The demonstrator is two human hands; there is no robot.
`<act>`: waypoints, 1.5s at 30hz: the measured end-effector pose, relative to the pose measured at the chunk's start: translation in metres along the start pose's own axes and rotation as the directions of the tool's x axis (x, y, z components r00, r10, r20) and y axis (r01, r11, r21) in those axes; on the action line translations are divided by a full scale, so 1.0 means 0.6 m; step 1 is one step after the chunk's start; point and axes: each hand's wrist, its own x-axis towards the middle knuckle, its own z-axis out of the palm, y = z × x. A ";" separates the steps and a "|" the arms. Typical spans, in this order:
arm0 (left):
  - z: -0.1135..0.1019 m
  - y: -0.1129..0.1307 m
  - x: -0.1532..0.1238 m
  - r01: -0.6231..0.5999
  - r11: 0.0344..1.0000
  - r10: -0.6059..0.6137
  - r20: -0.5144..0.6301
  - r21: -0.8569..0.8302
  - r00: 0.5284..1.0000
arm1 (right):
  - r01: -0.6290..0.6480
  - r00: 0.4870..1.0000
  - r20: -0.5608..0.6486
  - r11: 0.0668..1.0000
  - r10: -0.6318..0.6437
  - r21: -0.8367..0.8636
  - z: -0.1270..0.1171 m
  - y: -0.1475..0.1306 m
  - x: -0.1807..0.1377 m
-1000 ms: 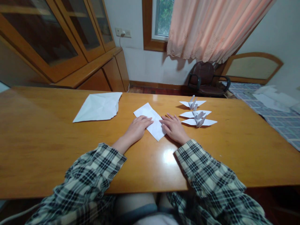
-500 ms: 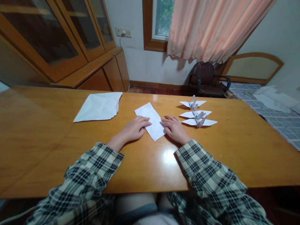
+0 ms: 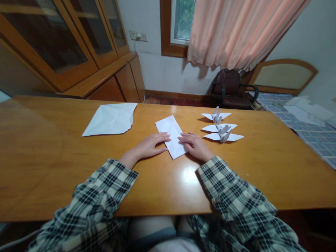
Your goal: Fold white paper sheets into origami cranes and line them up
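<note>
A folded white sheet of paper (image 3: 173,134) lies slantwise on the wooden table (image 3: 157,189), between my two hands. My left hand (image 3: 150,144) rests at its left edge, fingers stretched out with the tips on the paper and the thumb apart. From the right, my right hand (image 3: 195,144) lays its outstretched fingers over the paper's other edge. Neither hand grips the sheet. Beyond my right hand stand three white paper cranes, the nearest crane (image 3: 223,135) close to my fingers and the farthest crane (image 3: 215,115) towards the back edge.
A larger creased sheet (image 3: 111,119) with one ragged edge lies at the back left of the table. Past the table are a glass-fronted cabinet (image 3: 86,45), an armchair (image 3: 228,87), a pink curtain (image 3: 236,31) and a bed (image 3: 309,119) at the right.
The folded paper has turned slightly, its far end shifting right. My left thumb has moved off the paper and sits lower; my right fingers have shifted slightly left over it.
</note>
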 end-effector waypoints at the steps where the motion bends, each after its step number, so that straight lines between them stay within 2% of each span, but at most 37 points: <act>1: 0.000 -0.001 0.002 -0.014 1.000 0.014 -0.014 0.017 1.000 | -0.013 1.000 0.004 1.000 0.013 0.022 0.000 0.000 0.000; 4: -0.006 -0.001 0.007 -0.044 0.995 0.048 -0.047 0.091 0.998 | -0.032 0.999 -0.002 0.998 0.032 0.054 -0.004 -0.002 0.000; 11: -0.020 0.006 0.011 0.023 0.986 -0.007 -0.100 0.165 0.995 | -0.100 0.993 -0.056 0.986 0.108 0.134 -0.010 -0.011 0.000; 17: -0.016 0.003 0.009 0.069 0.978 -0.037 -0.163 0.194 0.986 | -0.074 0.996 -0.044 0.990 0.080 0.120 -0.014 -0.016 -0.002; 23: -0.011 -0.009 0.003 0.190 0.971 -0.157 -0.214 0.144 0.964 | -0.010 0.998 -0.057 0.993 0.017 0.119 -0.015 -0.013 -0.005; 31: -0.009 -0.010 0.001 0.289 0.955 -0.262 -0.264 0.066 0.928 | 0.032 0.997 -0.077 0.993 -0.024 0.115 -0.017 -0.001 -0.006; 40: -0.003 -0.007 0.006 0.305 0.952 -0.299 -0.255 -0.016 0.920 | -0.097 0.981 -0.160 0.992 0.110 0.083 0.001 0.000 0.002; 45: -0.002 0.003 0.010 0.318 0.948 -0.316 -0.252 -0.034 0.915 | -0.142 0.977 -0.160 0.990 0.142 0.008 0.009 0.009 0.004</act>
